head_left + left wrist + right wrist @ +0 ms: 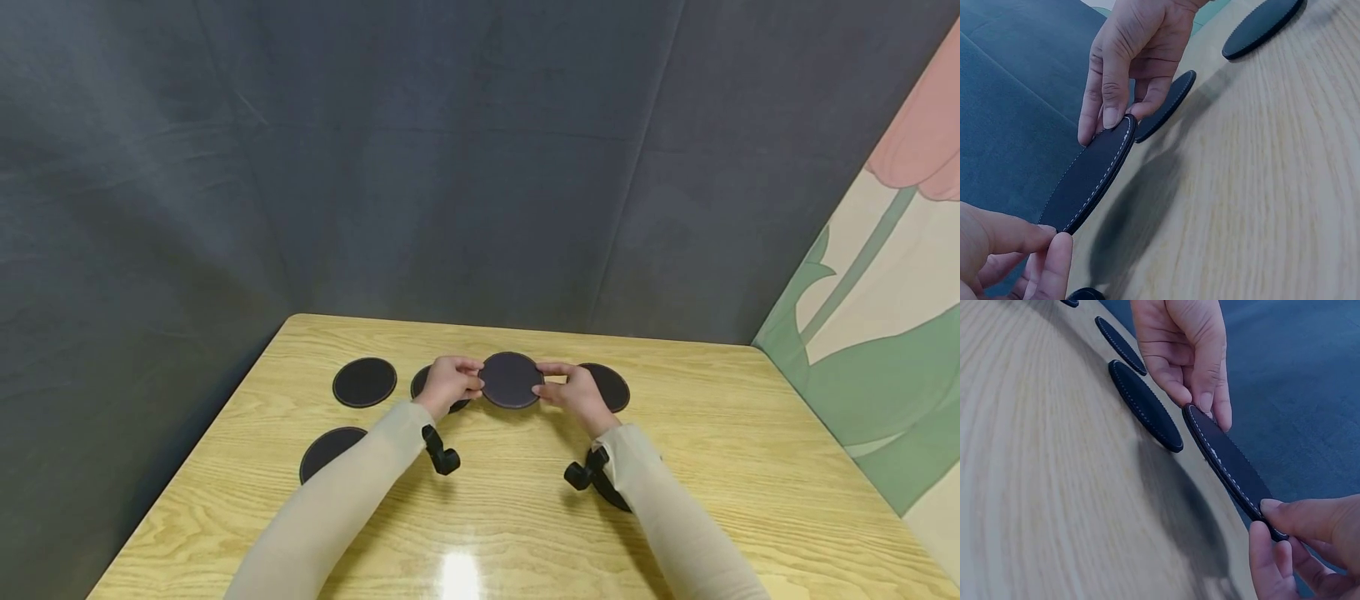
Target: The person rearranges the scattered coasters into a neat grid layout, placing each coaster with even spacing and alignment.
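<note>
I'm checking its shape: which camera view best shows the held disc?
The head view: the held disc faces that camera, so nearly its whole round outline shows. Both wrist views show it steeply slanted, a narrow oval, though its white stitching is clearer there.

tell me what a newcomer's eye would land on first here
Most likely the dark disc held above the wooden table, its opposite edges pinched by the left grip and right grip. Next, perhaps, the pink flower at the head view's right edge, bright beside the dark cloth behind the table.
</note>
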A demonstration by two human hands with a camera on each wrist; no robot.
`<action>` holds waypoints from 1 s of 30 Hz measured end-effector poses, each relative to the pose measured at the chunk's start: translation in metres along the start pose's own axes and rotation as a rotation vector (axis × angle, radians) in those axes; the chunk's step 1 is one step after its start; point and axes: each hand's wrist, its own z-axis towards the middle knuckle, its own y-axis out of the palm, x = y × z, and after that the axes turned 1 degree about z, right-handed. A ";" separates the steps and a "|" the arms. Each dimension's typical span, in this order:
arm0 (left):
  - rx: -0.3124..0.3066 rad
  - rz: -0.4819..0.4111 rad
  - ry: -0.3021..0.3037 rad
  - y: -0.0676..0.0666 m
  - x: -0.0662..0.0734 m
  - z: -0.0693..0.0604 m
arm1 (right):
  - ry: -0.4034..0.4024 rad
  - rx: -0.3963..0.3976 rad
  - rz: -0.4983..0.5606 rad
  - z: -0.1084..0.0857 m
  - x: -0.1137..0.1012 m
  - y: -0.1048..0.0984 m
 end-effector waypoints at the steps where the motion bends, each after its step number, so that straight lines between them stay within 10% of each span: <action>1: 0.000 0.006 -0.001 0.000 -0.001 0.000 | 0.005 0.000 -0.003 0.000 0.001 0.001; 30: 0.043 0.100 -0.036 0.003 -0.019 0.008 | 0.050 0.001 0.044 0.005 0.010 0.014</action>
